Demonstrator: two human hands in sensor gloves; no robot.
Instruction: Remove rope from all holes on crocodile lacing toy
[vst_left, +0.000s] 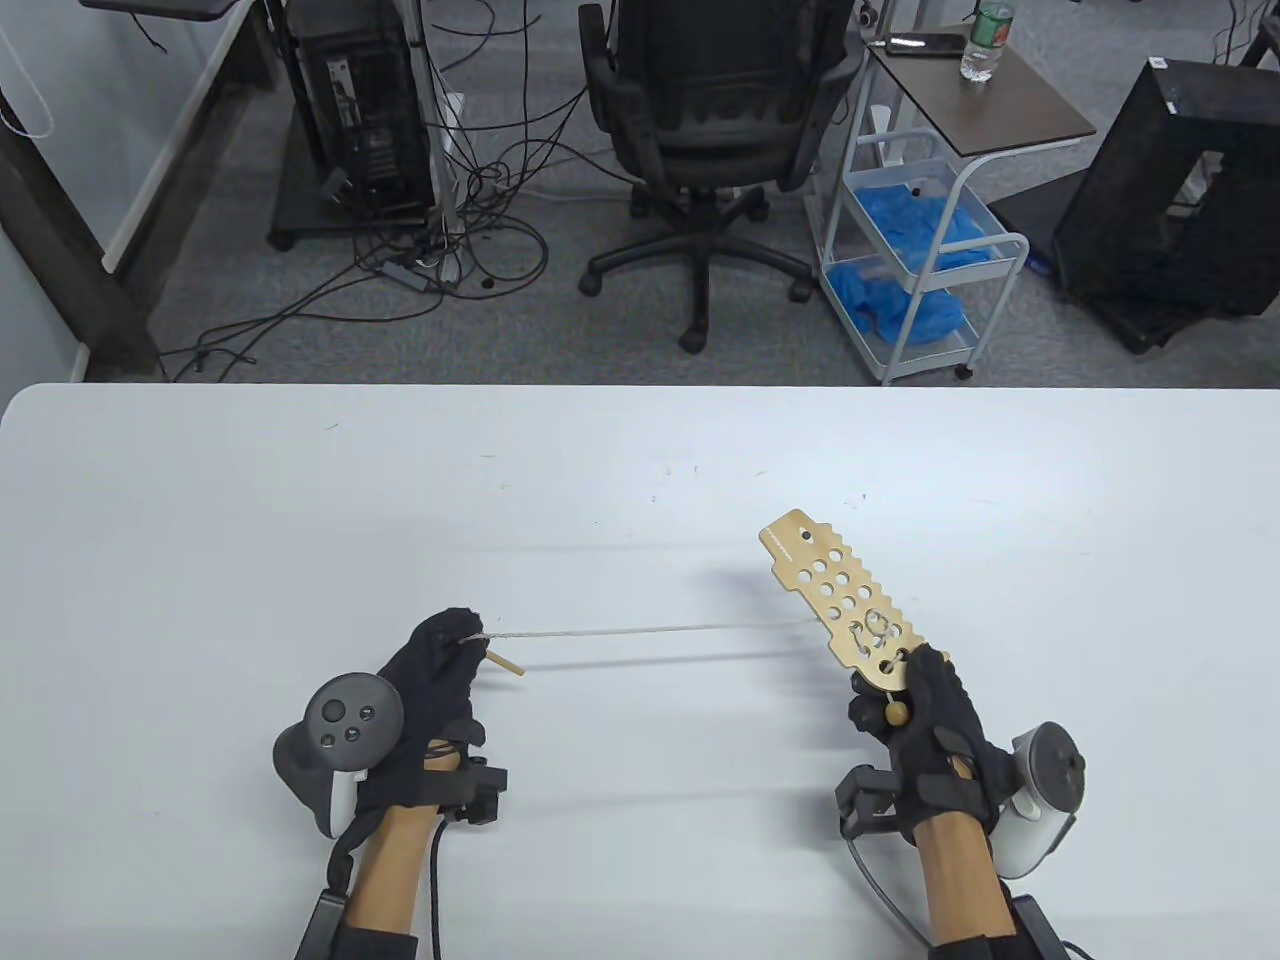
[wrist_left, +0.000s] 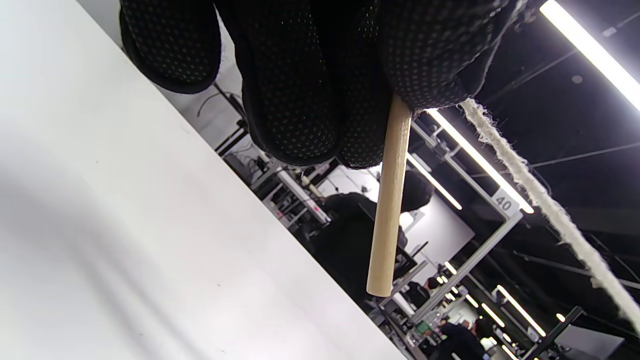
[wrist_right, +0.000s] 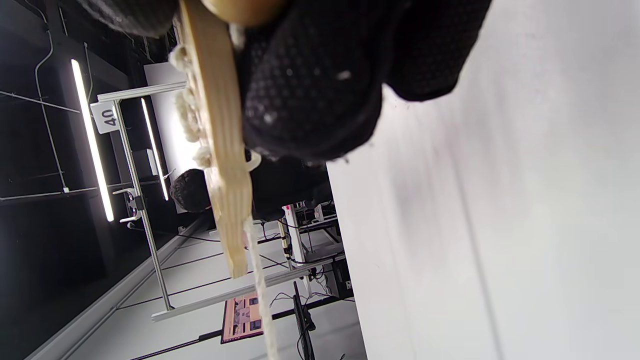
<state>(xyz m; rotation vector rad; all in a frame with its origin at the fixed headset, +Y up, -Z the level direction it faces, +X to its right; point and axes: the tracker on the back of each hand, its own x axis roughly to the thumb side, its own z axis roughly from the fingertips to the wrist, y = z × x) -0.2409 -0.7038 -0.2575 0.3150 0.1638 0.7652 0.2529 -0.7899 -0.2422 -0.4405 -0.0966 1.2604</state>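
white table (vst_left: 640, 480); beyond it office chair (vst_left: 715, 120), cart (vst_left: 915, 250).

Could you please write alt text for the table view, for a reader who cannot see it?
Two gloved hands stretch a rope taut above a white table. The left hand pinches the rope beside its wooden needle; the right hand grips one end of a wooden crocodile board full of holes. An office chair and cart stand behind.
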